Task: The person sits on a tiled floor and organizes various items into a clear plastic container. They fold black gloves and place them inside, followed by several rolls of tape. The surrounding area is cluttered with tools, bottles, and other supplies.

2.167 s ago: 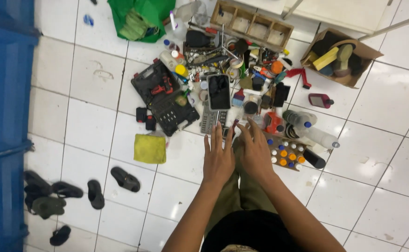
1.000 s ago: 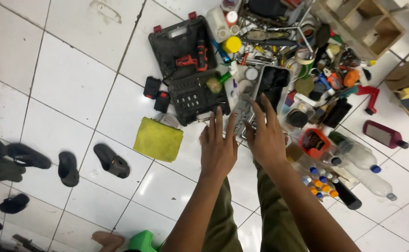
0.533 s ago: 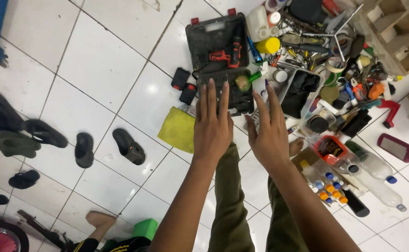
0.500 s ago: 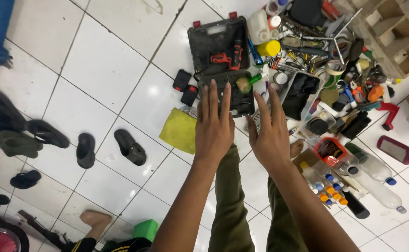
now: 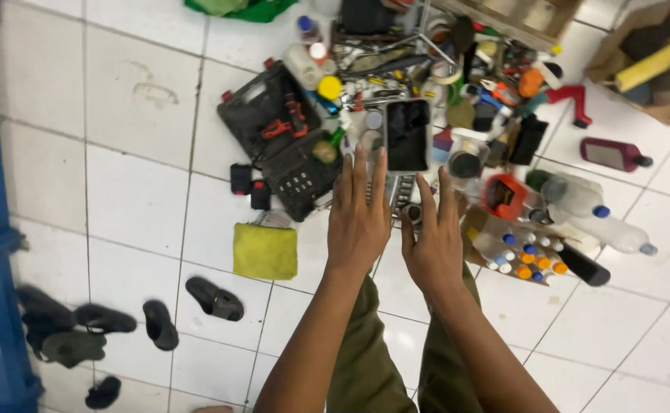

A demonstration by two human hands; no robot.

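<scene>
While we look down past our knees, our left hand [image 5: 359, 222] and right hand [image 5: 434, 245] hang side by side, backs up, fingers straight and spread — gripping nothing. The black tray [image 5: 408, 134] lies on the tiles just beyond the fingertips, between the two hands' lines, untouched. Left of the tray sits an open tool case [image 5: 281, 138] — nearer us from it, a yellow cloth [image 5: 265, 251]. Right of the tray stand small bottles [image 5: 530, 256]; far left of it, dark sandals [image 5: 214, 298] lie scattered

free: tiles [image 5: 121, 199] left | blocked: tool clutter [image 5: 426, 99] ahead, bottles [image 5: 533, 252] right
</scene>
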